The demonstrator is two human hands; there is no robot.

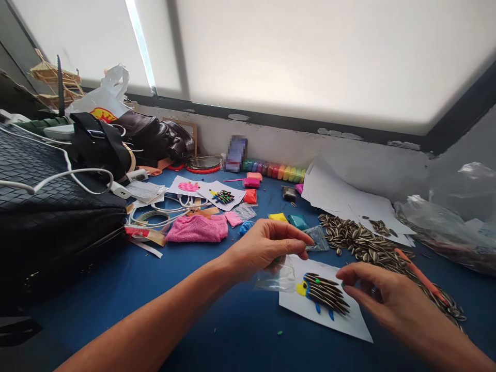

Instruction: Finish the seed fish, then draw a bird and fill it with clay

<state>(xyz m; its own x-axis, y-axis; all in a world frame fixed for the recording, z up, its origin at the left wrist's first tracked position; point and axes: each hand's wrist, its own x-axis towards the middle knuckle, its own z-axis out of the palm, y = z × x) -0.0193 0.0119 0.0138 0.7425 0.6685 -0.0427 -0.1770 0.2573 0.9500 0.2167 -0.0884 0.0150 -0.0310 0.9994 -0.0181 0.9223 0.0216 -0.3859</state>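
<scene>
My left hand [267,245] is closed on a small clear plastic bag [277,279], which hangs below its curled fingers; what the bag contains is mostly hidden. Between thumb and forefinger, my right hand [391,294] pinches a tiny bit of green clay [343,284]. Between the hands lies a white paper [296,307] bearing a hedgehog figure [328,294]. Sunflower seeds form its spines, with a yellow clay head, blue clay edging and legs, and a green dot on top. One loose green clay bit [279,333] lies on the table in front of the paper.
A heap of sunflower seeds [356,240] and an orange tool [422,279] lie at right, by white sheets [329,188]. Clay packets, including a yellow one [278,217], lie behind. A pink cloth [197,229], two finished pictures, cables and a black bag [58,206] occupy the left.
</scene>
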